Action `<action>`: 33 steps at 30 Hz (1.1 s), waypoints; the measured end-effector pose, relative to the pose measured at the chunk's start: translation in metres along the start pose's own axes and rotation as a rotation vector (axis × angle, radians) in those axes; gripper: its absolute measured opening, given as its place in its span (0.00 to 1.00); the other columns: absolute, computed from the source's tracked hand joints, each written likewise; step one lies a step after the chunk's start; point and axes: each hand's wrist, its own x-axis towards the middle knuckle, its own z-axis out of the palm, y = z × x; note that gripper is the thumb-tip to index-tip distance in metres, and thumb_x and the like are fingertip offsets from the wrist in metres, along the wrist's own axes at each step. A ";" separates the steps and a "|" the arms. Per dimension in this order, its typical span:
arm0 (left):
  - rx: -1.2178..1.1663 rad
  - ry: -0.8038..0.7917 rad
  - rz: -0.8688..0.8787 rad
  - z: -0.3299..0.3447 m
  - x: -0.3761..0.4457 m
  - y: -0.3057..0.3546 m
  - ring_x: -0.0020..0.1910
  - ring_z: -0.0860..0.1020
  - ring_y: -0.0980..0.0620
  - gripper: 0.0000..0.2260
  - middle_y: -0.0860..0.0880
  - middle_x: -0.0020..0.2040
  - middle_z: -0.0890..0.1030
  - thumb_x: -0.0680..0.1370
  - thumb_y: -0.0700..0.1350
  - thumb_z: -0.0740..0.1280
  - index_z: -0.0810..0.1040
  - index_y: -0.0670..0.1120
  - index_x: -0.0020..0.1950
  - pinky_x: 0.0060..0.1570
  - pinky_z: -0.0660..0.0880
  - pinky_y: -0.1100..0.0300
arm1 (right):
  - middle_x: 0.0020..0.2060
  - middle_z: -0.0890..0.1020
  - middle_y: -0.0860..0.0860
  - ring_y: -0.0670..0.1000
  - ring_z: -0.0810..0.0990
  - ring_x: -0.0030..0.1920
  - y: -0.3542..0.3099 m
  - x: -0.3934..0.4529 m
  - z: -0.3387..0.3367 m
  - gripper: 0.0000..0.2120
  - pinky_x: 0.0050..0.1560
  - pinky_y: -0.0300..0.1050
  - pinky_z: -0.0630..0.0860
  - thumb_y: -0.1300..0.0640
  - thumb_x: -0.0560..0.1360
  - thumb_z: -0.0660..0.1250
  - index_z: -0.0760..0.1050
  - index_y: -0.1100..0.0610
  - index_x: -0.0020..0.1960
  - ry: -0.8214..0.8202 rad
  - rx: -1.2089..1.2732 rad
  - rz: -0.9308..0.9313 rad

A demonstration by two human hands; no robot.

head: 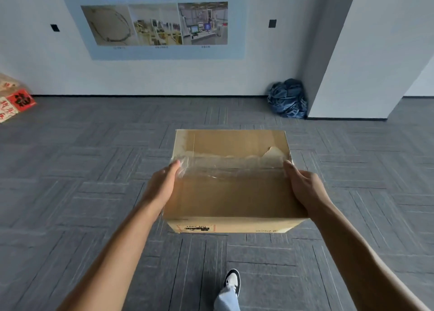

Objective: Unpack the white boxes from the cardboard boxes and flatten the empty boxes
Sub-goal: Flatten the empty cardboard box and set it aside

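A closed brown cardboard box (231, 193) is held up in front of me above the carpet, its top seam covered by clear tape, part of it torn. My left hand (164, 183) presses flat against the box's left side, fingers straight. My right hand (303, 186) presses against the right side in the same way. A printed label shows on the near face. No white boxes are visible; the box's inside is hidden.
Grey carpet tiles (94, 193) cover the floor. A heap of blue cloth (287, 99) lies in the corner by a white pillar (366, 52). A printed carton (14, 101) sits at the far left wall. My shoe (232, 281) shows below the box.
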 end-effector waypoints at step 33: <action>0.029 -0.080 0.047 0.192 0.927 0.253 0.47 0.80 0.53 0.15 0.53 0.48 0.82 0.84 0.60 0.60 0.79 0.51 0.55 0.40 0.71 0.57 | 0.42 0.86 0.61 0.63 0.85 0.45 -0.279 0.904 0.150 0.39 0.50 0.64 0.83 0.26 0.74 0.58 0.83 0.63 0.48 0.123 -0.017 0.103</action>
